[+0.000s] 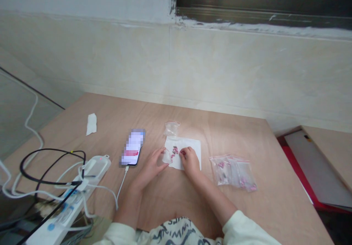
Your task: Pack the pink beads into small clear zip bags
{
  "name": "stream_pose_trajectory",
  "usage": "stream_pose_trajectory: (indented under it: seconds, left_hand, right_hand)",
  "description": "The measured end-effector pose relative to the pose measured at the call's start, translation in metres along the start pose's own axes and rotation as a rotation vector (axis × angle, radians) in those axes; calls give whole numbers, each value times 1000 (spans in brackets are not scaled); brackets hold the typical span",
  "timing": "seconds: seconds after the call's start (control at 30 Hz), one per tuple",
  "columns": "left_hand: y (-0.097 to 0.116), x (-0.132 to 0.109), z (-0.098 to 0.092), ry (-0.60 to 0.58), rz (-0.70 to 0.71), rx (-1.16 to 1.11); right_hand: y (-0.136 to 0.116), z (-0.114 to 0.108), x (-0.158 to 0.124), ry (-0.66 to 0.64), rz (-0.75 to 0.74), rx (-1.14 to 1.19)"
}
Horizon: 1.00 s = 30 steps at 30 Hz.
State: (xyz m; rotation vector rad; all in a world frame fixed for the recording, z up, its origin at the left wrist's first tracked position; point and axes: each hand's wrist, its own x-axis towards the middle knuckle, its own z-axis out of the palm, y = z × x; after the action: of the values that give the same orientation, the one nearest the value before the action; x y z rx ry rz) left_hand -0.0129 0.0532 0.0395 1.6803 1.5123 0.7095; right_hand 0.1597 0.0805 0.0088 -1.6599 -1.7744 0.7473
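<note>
A white sheet of paper [189,145] lies on the wooden table [247,142] with a small heap of pink beads [175,151] on it. My left hand [154,162] holds a small clear zip bag [166,156] at the sheet's left edge, fingers curled round it. My right hand [189,160] rests on the sheet just right of the beads, its fingertips pinched together on something too small to make out. Another empty clear zip bag [171,127] lies just beyond the sheet.
A pile of clear zip bags with pink beads [233,171] lies to the right. A phone [133,147] on a white cable sits left of the sheet. A power strip [82,186] with tangled cables is at the left edge; a crumpled tissue [91,123] farther back. A red folder [310,171] lies at right.
</note>
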Motion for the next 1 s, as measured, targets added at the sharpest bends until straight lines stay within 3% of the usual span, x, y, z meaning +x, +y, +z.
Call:
stream_pose_trajectory:
  seconds: [0.1,0.2,0.37,0.5,0.67,0.8,1.0]
  left_hand:
    - [4,0,2,-9,2,-10]
    - [9,0,7,-12,14,-43]
    - [17,-3,16,54,-41,-118]
    - [23,-13,15,69,-94,-197]
    - [24,-25,2,-42,-64,-361]
    - [26,-29,-6,-53,-100,-344]
    - [39,-34,-11,-110,-71,-308]
  right_hand:
    - [-11,-8,-1,10,-15,135]
    - [-28,-16,-5,-76,-82,243]
    - [-45,-21,-21,-117,-70,243]
    - [-43,-26,-37,-151,-34,357]
    - [-38,-34,-46,-92,22,453]
    - [-34,-39,-49,-75,91,569]
    - [-27,-44,-51,-141,180,503]
